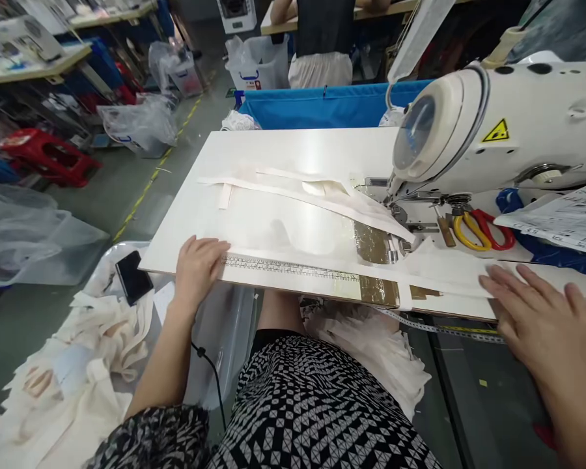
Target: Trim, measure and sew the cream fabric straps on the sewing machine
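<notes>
A long off-white fabric strip (303, 259) stretches along the front of the white sewing table, beside a printed measuring tape (293, 268) at the edge. At the strip's left end, my left hand (198, 267) has its fingers pressed together on the cloth; the thumb is mostly hidden. My right hand (542, 319) lies over the right part of the strip, fingers spread, fingertips touching the cloth. Farther back, another pale fabric piece (293, 190) runs loosely toward the needle area of the sewing machine (532, 124). A small fabric tab (225, 196) lies beside that piece.
Red-and-yellow scissors (486, 230) and a wooden-handled tool (446, 231) lie beside the machine. Printed paper (566, 218) sits at right. Below left, a plastic bin holds a phone (133, 277) and cloth pieces (88, 371). A person (323, 39) sits beyond the blue cloth (332, 107).
</notes>
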A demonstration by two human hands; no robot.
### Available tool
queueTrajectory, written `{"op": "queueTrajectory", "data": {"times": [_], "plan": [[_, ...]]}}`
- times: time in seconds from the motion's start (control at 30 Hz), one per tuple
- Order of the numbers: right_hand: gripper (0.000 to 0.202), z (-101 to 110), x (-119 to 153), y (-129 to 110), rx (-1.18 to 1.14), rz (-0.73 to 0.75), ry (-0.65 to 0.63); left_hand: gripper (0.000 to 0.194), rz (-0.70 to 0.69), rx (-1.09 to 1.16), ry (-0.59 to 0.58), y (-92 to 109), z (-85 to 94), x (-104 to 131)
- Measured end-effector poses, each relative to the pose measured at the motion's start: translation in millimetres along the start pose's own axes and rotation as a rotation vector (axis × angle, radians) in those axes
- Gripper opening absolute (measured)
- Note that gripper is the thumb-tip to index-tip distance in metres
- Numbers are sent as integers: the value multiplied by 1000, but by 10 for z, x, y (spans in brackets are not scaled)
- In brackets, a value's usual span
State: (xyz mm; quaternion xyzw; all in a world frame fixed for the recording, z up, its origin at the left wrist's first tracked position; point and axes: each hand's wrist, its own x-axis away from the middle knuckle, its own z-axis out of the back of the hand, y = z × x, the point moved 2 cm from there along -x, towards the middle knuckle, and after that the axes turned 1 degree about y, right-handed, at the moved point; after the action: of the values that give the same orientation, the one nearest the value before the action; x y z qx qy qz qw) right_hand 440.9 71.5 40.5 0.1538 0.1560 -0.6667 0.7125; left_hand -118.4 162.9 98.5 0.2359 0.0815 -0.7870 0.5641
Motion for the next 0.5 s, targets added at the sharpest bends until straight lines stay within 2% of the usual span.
{"op": "queueTrajectory", "data": {"times": [0.1, 0.2, 0.33, 0.5], "plan": [[48, -44, 105, -119, 0, 106, 102, 37, 63, -11, -90, 86, -172, 308], [46, -22, 183, -238, -2, 34, 162, 44, 173, 7, -58, 270, -215, 491], [44, -21, 228, -473, -106, 32, 82, 46, 237, 15, -18, 511, -239, 565], [39, -43, 270, -593, -122, 36, 101, 47, 283, -31, -73, 546, -333, 630]]}}
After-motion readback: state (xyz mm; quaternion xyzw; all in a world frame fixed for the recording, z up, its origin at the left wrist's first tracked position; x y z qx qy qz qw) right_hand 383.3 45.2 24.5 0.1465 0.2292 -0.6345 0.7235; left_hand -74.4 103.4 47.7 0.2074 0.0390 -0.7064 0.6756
